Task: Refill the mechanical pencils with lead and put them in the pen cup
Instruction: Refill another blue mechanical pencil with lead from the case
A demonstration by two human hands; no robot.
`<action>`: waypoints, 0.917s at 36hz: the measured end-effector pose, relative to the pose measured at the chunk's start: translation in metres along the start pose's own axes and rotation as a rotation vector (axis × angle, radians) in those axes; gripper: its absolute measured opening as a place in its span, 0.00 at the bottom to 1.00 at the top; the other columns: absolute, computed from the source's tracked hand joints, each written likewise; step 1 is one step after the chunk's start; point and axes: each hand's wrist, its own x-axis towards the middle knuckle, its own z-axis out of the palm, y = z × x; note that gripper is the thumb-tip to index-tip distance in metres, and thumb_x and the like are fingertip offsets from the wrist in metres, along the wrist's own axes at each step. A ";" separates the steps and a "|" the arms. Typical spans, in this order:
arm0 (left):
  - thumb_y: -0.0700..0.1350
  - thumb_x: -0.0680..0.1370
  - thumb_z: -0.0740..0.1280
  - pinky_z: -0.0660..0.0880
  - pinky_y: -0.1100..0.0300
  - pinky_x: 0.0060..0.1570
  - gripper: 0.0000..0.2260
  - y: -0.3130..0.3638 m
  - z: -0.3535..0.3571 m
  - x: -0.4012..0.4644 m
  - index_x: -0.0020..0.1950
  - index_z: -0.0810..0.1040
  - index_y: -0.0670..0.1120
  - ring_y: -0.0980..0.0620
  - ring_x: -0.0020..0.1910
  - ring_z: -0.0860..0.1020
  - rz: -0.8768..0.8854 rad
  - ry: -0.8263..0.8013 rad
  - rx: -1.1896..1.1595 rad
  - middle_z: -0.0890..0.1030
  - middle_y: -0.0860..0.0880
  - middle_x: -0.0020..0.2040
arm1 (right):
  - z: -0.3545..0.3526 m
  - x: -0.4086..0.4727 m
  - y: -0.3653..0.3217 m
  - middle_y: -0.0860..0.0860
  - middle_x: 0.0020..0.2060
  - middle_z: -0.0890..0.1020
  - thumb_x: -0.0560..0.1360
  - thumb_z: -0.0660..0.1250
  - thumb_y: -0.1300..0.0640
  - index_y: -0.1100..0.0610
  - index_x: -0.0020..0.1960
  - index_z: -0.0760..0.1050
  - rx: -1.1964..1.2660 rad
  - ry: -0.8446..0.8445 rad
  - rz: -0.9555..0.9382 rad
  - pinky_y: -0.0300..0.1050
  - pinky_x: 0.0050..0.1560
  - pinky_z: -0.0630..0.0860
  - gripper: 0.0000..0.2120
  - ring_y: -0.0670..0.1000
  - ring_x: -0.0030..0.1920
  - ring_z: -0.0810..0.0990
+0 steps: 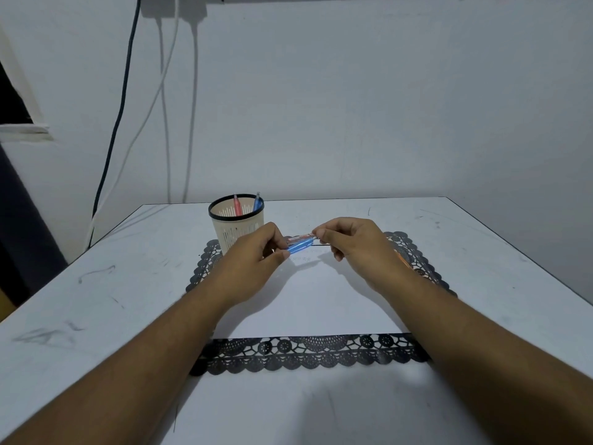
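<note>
Blue mechanical pencil sits pinched in my left hand, raised over the white surface. My right hand pinches a small clear lead case beside it. Behind stands the pen cup, holding two pencils.

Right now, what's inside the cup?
Two pencils stand in the cup: a pink one and a blue one, tops poking above the rim. Their lower ends are hidden by the wall, and the left hand covers part of the cup's front.
</note>
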 end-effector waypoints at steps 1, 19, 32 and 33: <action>0.46 0.82 0.68 0.70 0.58 0.40 0.05 0.000 0.000 0.000 0.47 0.76 0.53 0.54 0.39 0.74 0.000 -0.001 -0.003 0.80 0.52 0.43 | 0.000 -0.001 0.000 0.50 0.33 0.81 0.78 0.73 0.56 0.53 0.46 0.87 -0.011 -0.001 -0.002 0.44 0.39 0.73 0.05 0.50 0.34 0.72; 0.43 0.82 0.69 0.69 0.54 0.41 0.06 -0.010 0.015 0.004 0.46 0.77 0.52 0.54 0.36 0.72 0.013 0.029 -0.326 0.76 0.56 0.37 | 0.013 -0.008 -0.004 0.52 0.38 0.81 0.78 0.74 0.58 0.57 0.50 0.87 0.258 -0.084 0.098 0.42 0.37 0.73 0.05 0.47 0.37 0.73; 0.38 0.78 0.72 0.76 0.53 0.42 0.07 0.000 0.026 0.000 0.50 0.85 0.50 0.51 0.40 0.81 0.064 -0.026 -0.453 0.84 0.44 0.43 | 0.031 -0.023 -0.040 0.51 0.34 0.74 0.88 0.51 0.55 0.56 0.53 0.72 0.693 0.040 -0.041 0.51 0.47 0.80 0.13 0.51 0.35 0.76; 0.39 0.78 0.73 0.76 0.53 0.42 0.07 0.001 0.027 0.000 0.48 0.84 0.52 0.51 0.40 0.80 0.069 -0.031 -0.444 0.83 0.45 0.42 | 0.031 -0.023 -0.042 0.51 0.34 0.71 0.88 0.51 0.54 0.56 0.52 0.72 0.789 0.013 -0.029 0.49 0.43 0.78 0.13 0.49 0.33 0.73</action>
